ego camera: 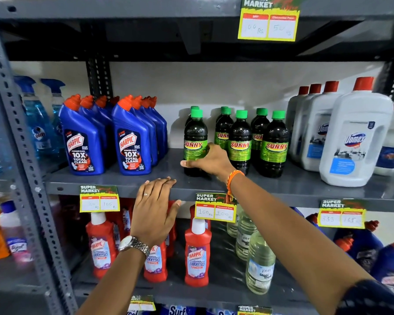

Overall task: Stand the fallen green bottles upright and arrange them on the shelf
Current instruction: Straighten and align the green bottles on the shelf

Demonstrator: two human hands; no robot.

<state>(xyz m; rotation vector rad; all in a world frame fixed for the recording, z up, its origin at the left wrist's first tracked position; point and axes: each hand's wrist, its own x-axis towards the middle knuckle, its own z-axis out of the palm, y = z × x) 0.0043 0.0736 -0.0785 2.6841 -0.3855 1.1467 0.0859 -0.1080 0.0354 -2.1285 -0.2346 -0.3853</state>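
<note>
My right hand (210, 160) is closed around the front left bottle (195, 144), standing upright on the shelf (114, 181), probably to line it with the other bottles (257, 142), while my left hand (154, 210) lies flat and open on the shelf edge for balance.

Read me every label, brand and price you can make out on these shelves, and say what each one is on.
"SUNNY": green-capped bottles
"HARPIC 10X TOTAL CLEAN": blue bottles
"HARPIC BATHROOM CLEANER": red bottles
"Domex": white jugs
"SUPER MARKET", "160 Rs", "100 Rs": middle price tag
"Colin": spray bottle
Other tags' handwriting and the clear bottles' labels: too blurred.
</note>
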